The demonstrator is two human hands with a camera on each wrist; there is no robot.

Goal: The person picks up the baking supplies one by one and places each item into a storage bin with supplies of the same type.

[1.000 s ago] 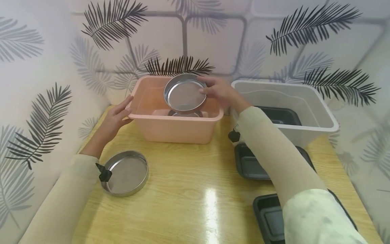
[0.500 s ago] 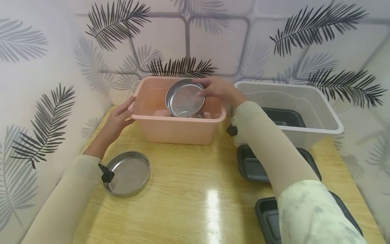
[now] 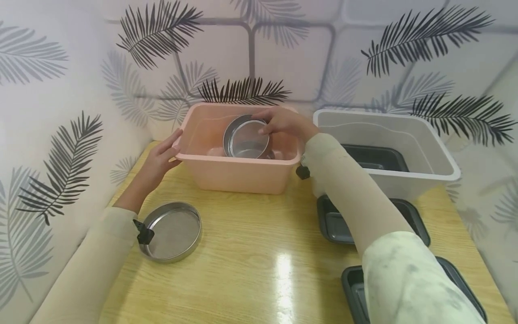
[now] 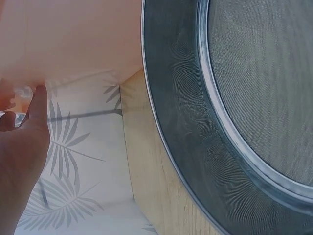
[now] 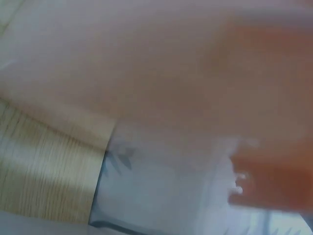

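My right hand (image 3: 285, 122) pinches the rim of a round metal sieve (image 3: 247, 140), tilted inside the pink plastic tub (image 3: 238, 175). Part of another metal piece shows behind and below that sieve. At the tub's left rim, my left hand (image 3: 159, 155) rests with its fingers fairly straight. A second sieve (image 3: 174, 234) lies flat on the table beneath my left wrist; its mesh and steel frame (image 4: 186, 98) fill the right side of the left wrist view. The right wrist view is mostly the blurred tub wall, with blurred fingers (image 5: 274, 183) at the right.
A white tub (image 3: 421, 174) stands right of the pink one, with a dark rectangular baking pan (image 3: 376, 157) inside. Two more dark pans, one at the tub's foot (image 3: 337, 227) and one nearer me (image 3: 356, 292), lie partly under my right arm. A patterned wall rises behind.
My right hand has lowered the sieve deeper into the pink tub, tilting it further. My left hand stays at the tub's rim, and the sieve on the table has not moved.
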